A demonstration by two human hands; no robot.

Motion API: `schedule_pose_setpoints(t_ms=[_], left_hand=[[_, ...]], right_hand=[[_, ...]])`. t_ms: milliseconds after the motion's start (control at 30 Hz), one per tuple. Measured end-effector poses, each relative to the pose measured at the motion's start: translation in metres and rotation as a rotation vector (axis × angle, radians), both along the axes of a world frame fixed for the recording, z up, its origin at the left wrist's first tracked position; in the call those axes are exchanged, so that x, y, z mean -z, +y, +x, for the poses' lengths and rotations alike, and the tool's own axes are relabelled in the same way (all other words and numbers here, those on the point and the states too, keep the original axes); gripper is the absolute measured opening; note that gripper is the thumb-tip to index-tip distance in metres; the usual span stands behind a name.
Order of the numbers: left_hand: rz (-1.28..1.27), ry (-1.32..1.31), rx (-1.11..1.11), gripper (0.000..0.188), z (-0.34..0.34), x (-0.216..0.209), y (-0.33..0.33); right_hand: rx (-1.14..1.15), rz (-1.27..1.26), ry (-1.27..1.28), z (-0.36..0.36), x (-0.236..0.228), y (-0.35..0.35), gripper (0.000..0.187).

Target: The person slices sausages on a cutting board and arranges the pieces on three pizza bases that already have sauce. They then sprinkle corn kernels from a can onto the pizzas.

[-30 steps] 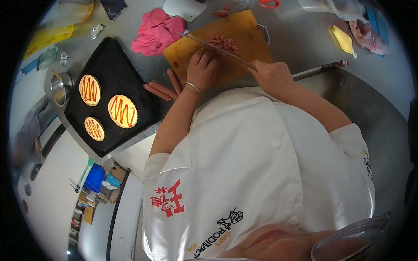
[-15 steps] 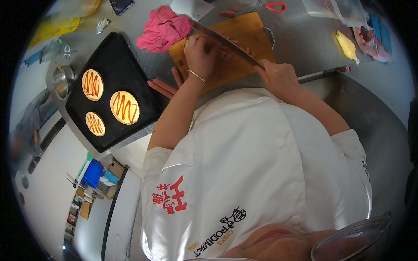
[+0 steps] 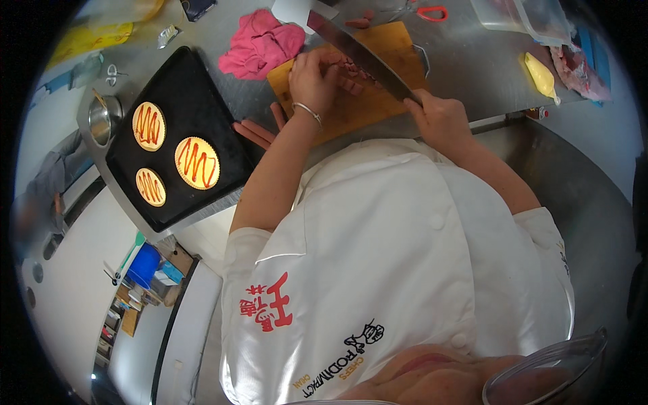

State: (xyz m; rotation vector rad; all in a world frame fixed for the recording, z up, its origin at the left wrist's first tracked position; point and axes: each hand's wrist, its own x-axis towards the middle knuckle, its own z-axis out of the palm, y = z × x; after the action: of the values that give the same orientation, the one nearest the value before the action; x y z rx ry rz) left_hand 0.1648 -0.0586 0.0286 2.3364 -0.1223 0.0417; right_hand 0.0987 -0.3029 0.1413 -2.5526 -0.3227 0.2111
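Your work surface is a grey metal bench (image 3: pixel 466 74), scuffed and shiny. Straight ahead of you it carries a wooden cutting board (image 3: pixel 397 50), set at a slant. At the board's far left corner lies a crumpled pink cloth (image 3: pixel 263 46), with a flat white sheet (image 3: pixel 297 9) behind. Whole sausages (image 3: pixel 255 133) lie between the board and the black baking tray (image 3: pixel 197 111) on your left. Beyond that tray, you have a metal bowl (image 3: pixel 104 123) near the bench's left edge and a small foil packet (image 3: pixel 168 36) farther back. Past the board lie red-handled scissors (image 3: pixel 433 13); to your right, a clear plastic container (image 3: pixel 520 19) and a yellow piping bag (image 3: pixel 540 75).
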Motion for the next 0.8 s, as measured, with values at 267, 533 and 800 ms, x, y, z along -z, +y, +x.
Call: schedule_pose_setpoints(t_ms=[267, 533, 800], left_hand=[[0.136, 0.046, 0.070, 0.013, 0.016, 0.011, 0.010], [0.209, 0.004, 0.010, 0.011, 0.016, 0.004, 0.012], [0.106, 0.137, -0.147, 0.015, 0.009, -0.007, 0.025]], right_hand=[[-0.014, 0.022, -0.043, -0.003, -0.003, -0.006, 0.017], [-0.011, 0.018, -0.037, -0.008, -0.005, -0.007, 0.017], [0.003, 0.021, -0.043, -0.009, -0.002, -0.009, 0.020]])
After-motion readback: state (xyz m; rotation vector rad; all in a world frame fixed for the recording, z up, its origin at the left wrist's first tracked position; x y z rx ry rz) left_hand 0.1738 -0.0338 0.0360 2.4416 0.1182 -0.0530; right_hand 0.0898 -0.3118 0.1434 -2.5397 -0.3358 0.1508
